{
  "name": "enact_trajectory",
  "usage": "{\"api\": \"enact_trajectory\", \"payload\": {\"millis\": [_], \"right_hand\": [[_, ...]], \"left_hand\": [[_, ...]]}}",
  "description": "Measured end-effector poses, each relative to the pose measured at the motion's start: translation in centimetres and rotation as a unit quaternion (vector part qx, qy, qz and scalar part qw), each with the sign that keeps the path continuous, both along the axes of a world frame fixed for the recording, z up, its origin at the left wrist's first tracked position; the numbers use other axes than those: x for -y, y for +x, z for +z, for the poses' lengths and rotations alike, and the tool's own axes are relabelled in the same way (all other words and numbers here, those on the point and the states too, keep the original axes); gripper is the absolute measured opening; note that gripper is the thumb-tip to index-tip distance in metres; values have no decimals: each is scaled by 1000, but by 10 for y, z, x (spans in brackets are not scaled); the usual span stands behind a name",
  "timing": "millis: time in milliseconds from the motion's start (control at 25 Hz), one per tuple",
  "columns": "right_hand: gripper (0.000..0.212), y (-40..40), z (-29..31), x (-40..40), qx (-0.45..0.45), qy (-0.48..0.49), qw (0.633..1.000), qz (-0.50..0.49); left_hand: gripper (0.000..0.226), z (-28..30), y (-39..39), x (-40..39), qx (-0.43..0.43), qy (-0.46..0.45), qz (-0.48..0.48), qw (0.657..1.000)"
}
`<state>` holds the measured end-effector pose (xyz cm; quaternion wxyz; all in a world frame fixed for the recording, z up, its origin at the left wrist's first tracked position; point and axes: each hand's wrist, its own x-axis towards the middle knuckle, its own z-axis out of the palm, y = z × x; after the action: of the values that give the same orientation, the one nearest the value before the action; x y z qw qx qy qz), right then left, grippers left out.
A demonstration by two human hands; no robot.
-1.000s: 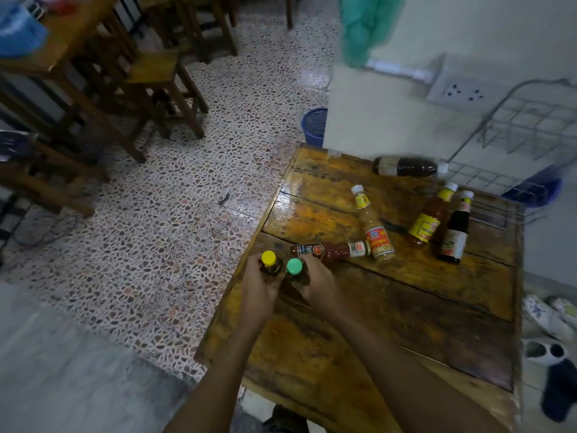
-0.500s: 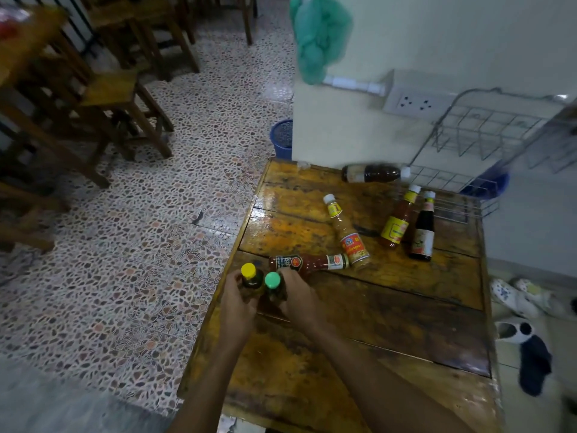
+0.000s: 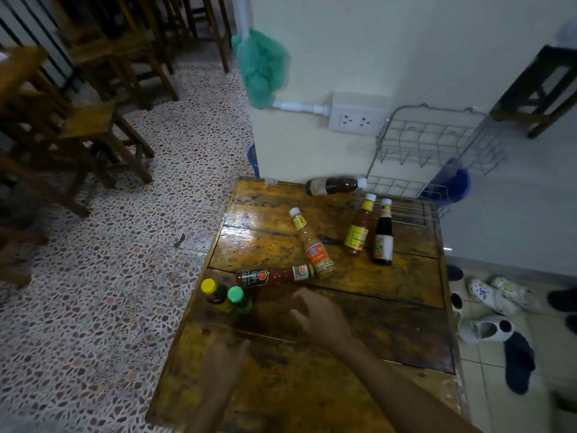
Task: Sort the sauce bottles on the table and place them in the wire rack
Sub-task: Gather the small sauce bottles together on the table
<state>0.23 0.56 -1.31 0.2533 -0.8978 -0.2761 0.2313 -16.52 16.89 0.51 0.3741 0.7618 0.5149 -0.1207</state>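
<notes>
Two small dark bottles stand upright and touching at the near left edge of the worn wooden bench (image 3: 343,345), one with a yellow cap (image 3: 215,293) and one with a green cap (image 3: 239,300), while both hands hang free of them. The right hand (image 3: 318,317) hovers just right of the pair with its grip spread and fingers loosely splayed toward the lying red chili sauce bottle (image 3: 274,275); the left hand (image 3: 224,354) is blurred above the near part of the bench, apparently relaxed and holding nothing. The step in hand looks like reaching for the next bottle to group, and it would go best by taking the red one round its middle, clear of the neighbour, since its capped end touches the base of the orange sauce bottle with the white cap (image 3: 312,245); lifting rather than dragging should keep that one from rolling. The red bottle's long axis runs left to right across the bench, cap to the right. The orange one lies with its cap pointing away and slightly left. Farther off, a red sauce bottle with a yellow label (image 3: 357,231) and a dark sauce bottle with a pale label (image 3: 383,237) lie side by side, caps away toward the silver wire rack (image 3: 431,142) at the far right corner. A dark bottle with a white cap (image 3: 335,185) lies along the far edge, cap toward the rack. The rack holds no bottles yet.
</notes>
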Motion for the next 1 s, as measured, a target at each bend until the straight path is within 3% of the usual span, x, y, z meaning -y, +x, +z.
{"api": "enact_trajectory", "payload": {"millis": [120,200,320,400,520,600,760,880,1000], "right_hand": [[24,49,14,63,27,-28,996,-83],[37,93,24,91,43,-52,984,-162],[51,161,27,104,-2,-79,962,-260],[60,199,17,102,-52,-91,950,-294],[75,228,0,91,-48,-119,939,-319],[72,236,-10,87,-38,-131,941,-309],[62,242,-22,86,-51,-118,945,-299],[56,225,-16,100,-80,-73,946,-307],[47,180,-3,116,-79,-24,947,-309]], "left_hand": [[22,18,45,55,49,-29,-110,992],[22,24,107,85,122,-24,-162,979],[24,29,217,109,194,-33,-237,952],[28,16,284,116,204,-31,-261,943],[58,-12,347,113,149,46,-295,943],[67,-29,367,114,102,39,-314,943],[57,-47,378,115,102,4,-308,946],[52,-39,357,120,158,5,-287,945],[48,-19,305,132,232,-55,-201,950]]}}
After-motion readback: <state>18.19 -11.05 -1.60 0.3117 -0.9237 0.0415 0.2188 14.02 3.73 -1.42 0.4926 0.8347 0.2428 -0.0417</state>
